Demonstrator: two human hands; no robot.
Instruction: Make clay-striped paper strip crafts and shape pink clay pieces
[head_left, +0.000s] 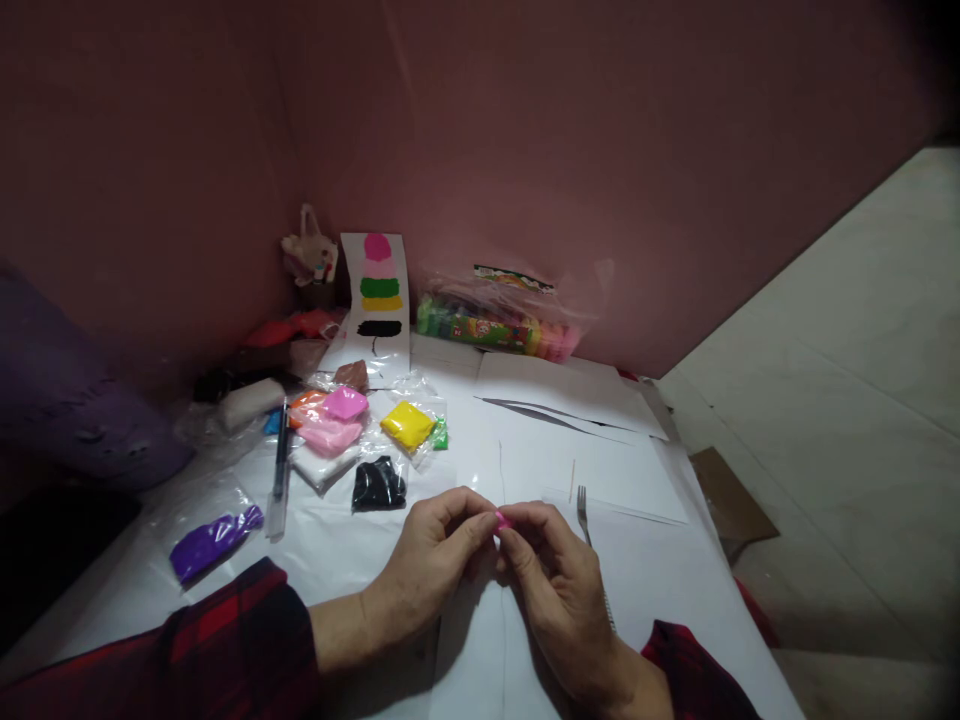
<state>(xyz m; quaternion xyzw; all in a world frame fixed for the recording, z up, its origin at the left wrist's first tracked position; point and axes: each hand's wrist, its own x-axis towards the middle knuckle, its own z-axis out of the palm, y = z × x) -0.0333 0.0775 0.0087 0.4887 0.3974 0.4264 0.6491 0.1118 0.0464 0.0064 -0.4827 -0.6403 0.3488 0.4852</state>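
Note:
A small lump of bright pink modelling clay (502, 521) is pinched between the fingertips of both hands, over the white paper. My left hand (435, 545) is closed on it from the left, thumb and forefinger together. From the right, my right hand (559, 580) grips the same lump; its lower fingers are curled and partly hidden. A metal fork (583, 508) lies just beyond my right hand, its handle partly covered. Near my left hand rests a packet of black clay (379, 484). A thin wooden stick (573, 480) lies near the fork's tines.
Clay packets in yellow (407, 426), pink (330, 436) and purple (214, 545) lie to the left, beside a pen (280, 465). A painted colour card (376, 345) and a clear bag of coloured clay (499, 325) stand against the wall. The table edge runs along the right.

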